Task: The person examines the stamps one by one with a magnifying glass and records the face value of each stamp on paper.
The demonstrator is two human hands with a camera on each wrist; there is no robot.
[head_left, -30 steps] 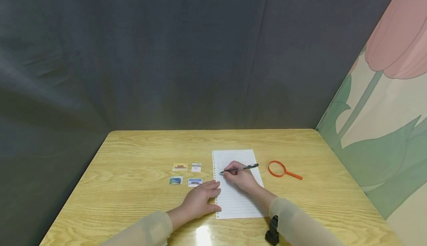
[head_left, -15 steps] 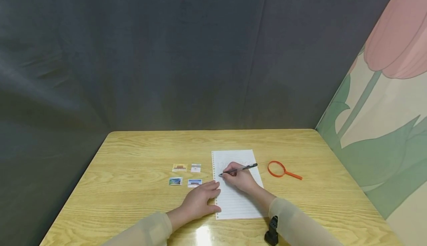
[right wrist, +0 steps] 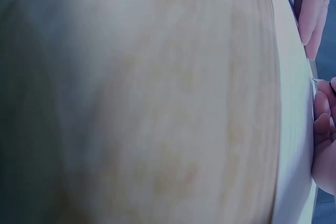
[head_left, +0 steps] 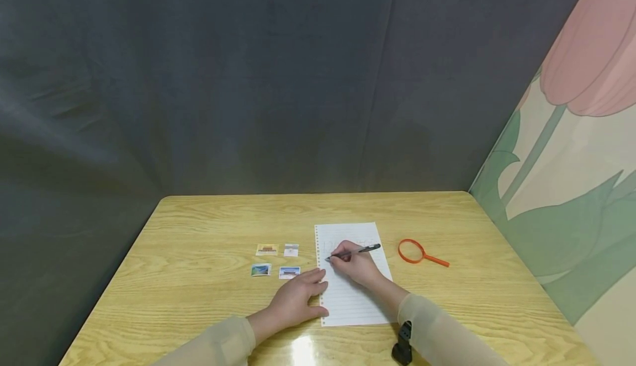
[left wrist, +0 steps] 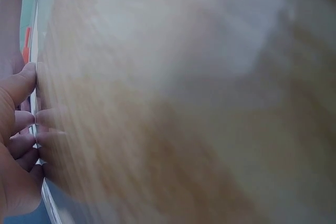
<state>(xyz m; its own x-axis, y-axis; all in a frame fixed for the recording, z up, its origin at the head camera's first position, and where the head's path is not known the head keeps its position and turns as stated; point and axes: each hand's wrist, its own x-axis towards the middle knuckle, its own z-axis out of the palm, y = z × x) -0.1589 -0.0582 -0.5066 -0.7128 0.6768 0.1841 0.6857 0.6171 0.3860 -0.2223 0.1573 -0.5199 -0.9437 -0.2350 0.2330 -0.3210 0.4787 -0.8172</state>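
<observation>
Your right hand [head_left: 356, 266] pinches a black pen [head_left: 354, 252] in a writing grip, fingers curled round the barrel, tip down near the left margin of the lined sheet of paper [head_left: 354, 300], cap end slanting up and to the right. Compared with a second ago, the tip has crept a little further left along the upper lines and the barrel lies slightly flatter; faint marks show on the lines above it, too small to read. This suggests that writing is under way, on an early line of the page.

Your left hand [head_left: 296, 298] lies flat with fingers relaxed and straight, holding nothing, its fingertips on the punched left edge of the sheet as before, steadying it. Both forearms, in pale sleeves, come in from the near edge of the wooden table [head_left: 199, 217], wrists low.

Just left of the sheet sit four small picture cards [head_left: 278, 259] in two rows, untouched. To its right lies an orange magnifying glass [head_left: 421, 253], apart from the paper. A small black object [head_left: 403, 345] stands at the near edge. The wrist views are blurred.
</observation>
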